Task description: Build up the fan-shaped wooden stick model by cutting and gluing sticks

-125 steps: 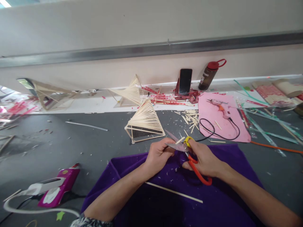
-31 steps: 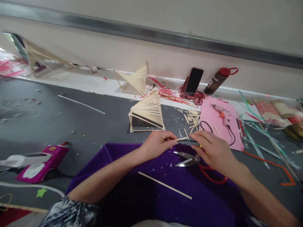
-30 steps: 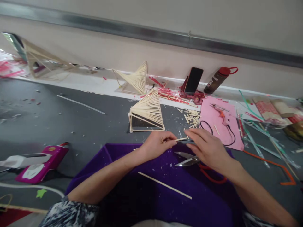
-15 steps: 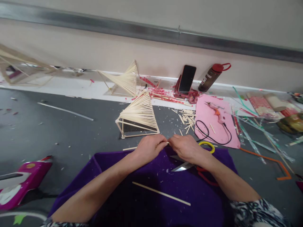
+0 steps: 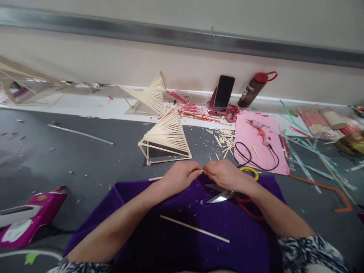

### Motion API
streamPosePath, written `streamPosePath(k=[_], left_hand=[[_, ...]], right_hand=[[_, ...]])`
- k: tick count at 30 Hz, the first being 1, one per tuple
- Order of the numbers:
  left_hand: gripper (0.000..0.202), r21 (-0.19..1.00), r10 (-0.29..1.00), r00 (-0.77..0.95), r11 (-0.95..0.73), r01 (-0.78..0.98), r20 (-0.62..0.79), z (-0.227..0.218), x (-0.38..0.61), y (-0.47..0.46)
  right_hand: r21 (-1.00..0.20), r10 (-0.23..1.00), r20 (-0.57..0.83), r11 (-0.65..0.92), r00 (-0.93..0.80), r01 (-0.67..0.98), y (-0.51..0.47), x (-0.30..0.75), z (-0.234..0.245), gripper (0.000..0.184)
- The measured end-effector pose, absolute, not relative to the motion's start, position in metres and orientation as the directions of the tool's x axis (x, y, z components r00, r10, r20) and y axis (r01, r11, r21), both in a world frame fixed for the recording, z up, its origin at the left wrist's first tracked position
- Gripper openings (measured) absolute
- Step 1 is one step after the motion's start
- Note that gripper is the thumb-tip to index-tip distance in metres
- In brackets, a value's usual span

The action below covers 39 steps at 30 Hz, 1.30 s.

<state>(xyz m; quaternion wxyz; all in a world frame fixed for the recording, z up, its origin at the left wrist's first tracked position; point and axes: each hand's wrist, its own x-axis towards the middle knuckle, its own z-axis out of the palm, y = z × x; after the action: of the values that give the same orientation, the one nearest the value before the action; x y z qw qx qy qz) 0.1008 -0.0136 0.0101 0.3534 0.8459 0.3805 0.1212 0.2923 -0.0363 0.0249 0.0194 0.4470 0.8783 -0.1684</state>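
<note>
My left hand [image 5: 180, 175] and my right hand [image 5: 224, 172] meet at the fingertips above the near part of the purple cloth [image 5: 176, 250]. Both are closed in a pinch on a thin wooden stick [image 5: 202, 171], of which a pale bit shows between them; the fingers cover most of it. Under my right hand lie open scissors [image 5: 220, 197] with a yellow and a red handle loop. A loose wooden stick [image 5: 195, 229] rests on the cloth nearer to me. Just beyond my hands stands a twisted stick model [image 5: 167, 132] on a triangular frame.
A second stick model [image 5: 149, 96] stands farther back. Short stick pieces [image 5: 226, 141] lie beside a pink sheet [image 5: 275, 163] bearing a glue gun [image 5: 261, 132]. Behind are a phone [image 5: 224, 92] and a bottle [image 5: 251, 91]. A magenta device [image 5: 36, 212] sits at left.
The view has shifted very slightly. My hands stay together in the same pinch, and the things on the table have not moved.
</note>
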Motion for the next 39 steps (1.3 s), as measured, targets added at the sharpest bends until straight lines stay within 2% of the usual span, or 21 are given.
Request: streamPosePath(k=[3,5,7,9,11,12,14,16,18,20,23,28,32,36,39], left_hand=[[0.019,0.858,0.677,0.731,-0.325,0.398,-0.083,0.022,0.093,-0.010],[0.020,0.939,0.679,0.727,-0.174,0.296,-0.103,0.028,0.090,-0.010],[0.021,0.976,0.695,0.707,-0.037,0.216,-0.130,0.030,0.089,-0.011],[0.022,0.986,0.710,0.689,0.048,0.158,-0.145,0.029,0.089,-0.013],[0.027,0.988,0.720,0.678,0.099,0.116,-0.151,0.027,0.091,-0.015],[0.030,0.988,0.726,0.671,0.117,0.100,-0.154,0.026,0.092,-0.015],[0.037,0.987,0.734,0.662,0.143,0.071,-0.154,0.023,0.094,-0.016],[0.047,0.986,0.731,0.666,0.163,0.035,-0.145,0.021,0.097,-0.018],[0.054,0.982,0.714,0.686,0.189,-0.004,-0.135,0.019,0.099,-0.021],[0.056,0.976,0.687,0.714,0.218,-0.029,-0.132,0.018,0.101,-0.025],[0.054,0.978,0.656,0.743,0.210,-0.010,-0.133,0.020,0.102,-0.030],[0.028,0.979,0.735,0.664,0.000,0.203,-0.138,0.035,0.093,-0.027],[0.016,0.928,0.860,0.510,-0.163,0.335,-0.033,0.049,0.080,-0.019],[0.019,0.974,0.901,0.426,-0.017,0.225,-0.083,0.057,0.069,-0.011],[0.021,0.995,0.915,0.390,0.079,0.066,-0.099,0.063,0.065,-0.008]], right_hand=[[-0.557,0.653,-0.057,0.607,-0.756,0.567,-0.034,0.306,0.033,0.035],[-0.639,0.667,0.048,0.592,-0.743,0.490,-0.030,0.317,0.034,0.034],[-0.578,0.783,0.133,0.559,-0.608,0.594,-0.023,0.328,0.030,0.030],[-0.415,0.893,0.207,0.451,-0.401,0.790,-0.015,0.338,0.024,0.028],[-0.235,0.940,0.278,0.267,-0.198,0.935,-0.010,0.344,0.021,0.037],[-0.181,0.940,0.312,0.199,-0.135,0.963,-0.010,0.344,0.022,0.044],[-0.211,0.929,0.349,0.207,-0.124,0.955,-0.015,0.340,0.026,0.045],[-0.365,0.908,0.318,0.382,-0.272,0.849,-0.024,0.330,0.033,0.032],[-0.500,0.838,0.264,0.542,-0.477,0.676,-0.036,0.317,0.038,0.024],[-0.537,0.758,0.258,0.628,-0.600,0.563,-0.045,0.307,0.039,0.022],[-0.489,0.715,0.294,0.683,-0.635,0.542,-0.052,0.303,0.036,0.021],[-0.432,0.751,0.281,0.655,-0.597,0.620,-0.047,0.321,0.043,0.024],[-0.508,0.835,0.280,0.547,-0.473,0.665,-0.045,0.333,0.055,0.025],[-0.635,0.888,0.253,0.452,-0.384,0.627,-0.041,0.343,0.059,0.022],[-0.692,0.881,0.186,0.432,-0.434,0.579,-0.033,0.352,0.057,0.024]])
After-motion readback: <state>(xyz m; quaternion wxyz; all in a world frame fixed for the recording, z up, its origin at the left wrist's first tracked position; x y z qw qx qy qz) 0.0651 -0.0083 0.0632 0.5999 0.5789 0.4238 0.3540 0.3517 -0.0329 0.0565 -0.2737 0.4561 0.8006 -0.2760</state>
